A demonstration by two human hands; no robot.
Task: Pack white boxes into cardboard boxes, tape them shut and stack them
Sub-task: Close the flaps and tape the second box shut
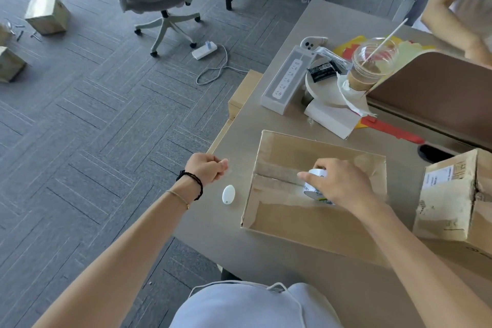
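The person's right hand (343, 184) curls round a roll of tape (315, 185) and holds it down on the top of the closed cardboard box (314, 194) lying in the middle of the table (239, 146), right at the seam between its flaps. The left hand (207, 169) is off to the left of the box above the table's edge, its fingers curled into a loose fist with nothing visible in it, near a small white oval gadget (228, 194). To the right sits a battered taped carton (458, 197), and at the far side a white box (286, 80) printed with a power strip stands beside an iced coffee cup (370, 66).
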